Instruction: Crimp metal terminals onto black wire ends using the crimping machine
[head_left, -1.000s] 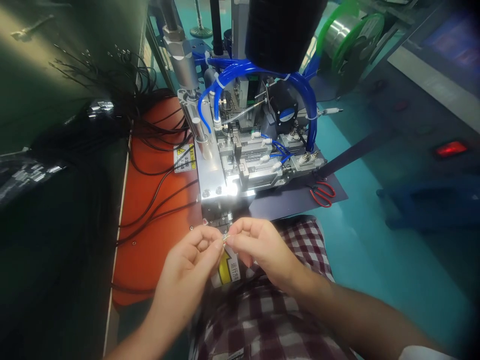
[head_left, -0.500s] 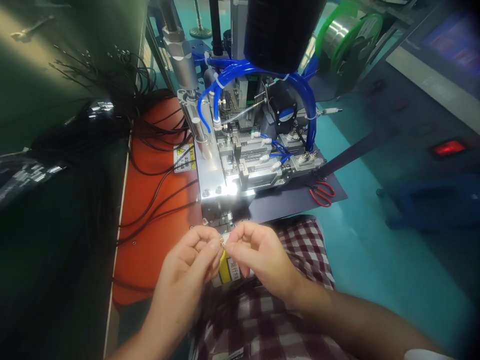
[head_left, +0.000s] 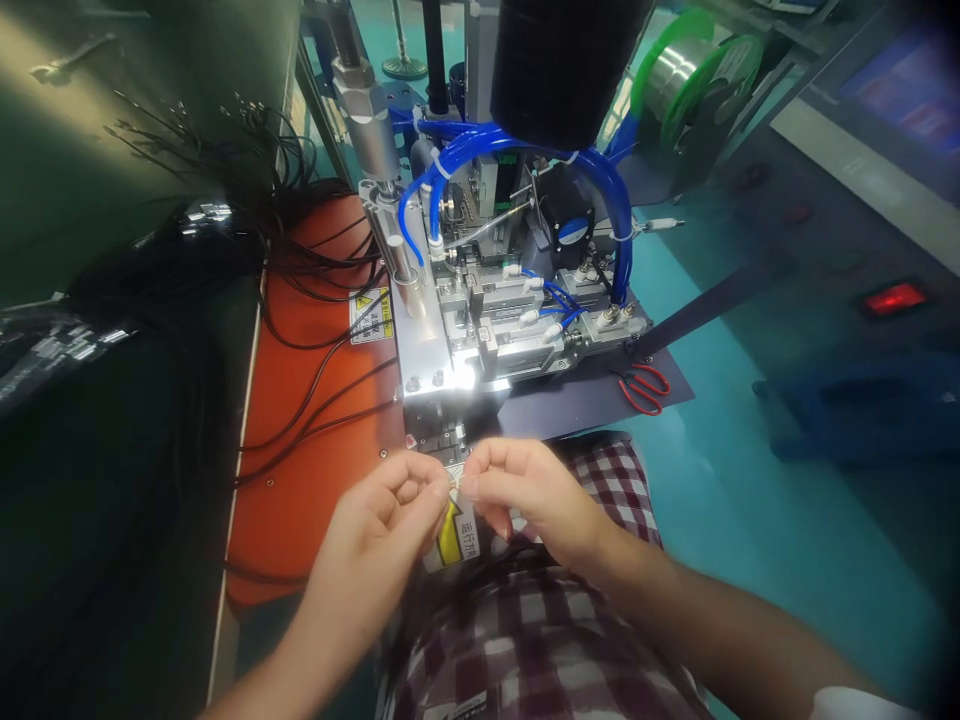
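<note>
My left hand (head_left: 386, 525) is closed in a pinch, thumb against forefinger, just in front of the machine's near end. Facing it, my right hand (head_left: 529, 495) pinches as well, its fingertips slightly apart from the left ones. Tiny thin wires (head_left: 454, 486) show in the gap between the two pinches; their exact form is too small to make out, and the fingers hide the rest. Below the fingertips is a label with a yellow arrow (head_left: 448, 540). The metal machine (head_left: 424, 350), with a brightly lit spot at its front, stands right beyond my hands.
Black cables (head_left: 311, 265) run over the orange surface (head_left: 292, 400) at left. Blue hoses (head_left: 480, 140) arch over the machine. Red-handled pliers (head_left: 646, 388) lie on the dark plate at right. A green spool of wire (head_left: 675, 75) stands behind, and a control panel (head_left: 877, 190) is at far right.
My right hand has moved slightly right, widening the gap between the fingertips. My left hand stays nearly in place, still pinching.
</note>
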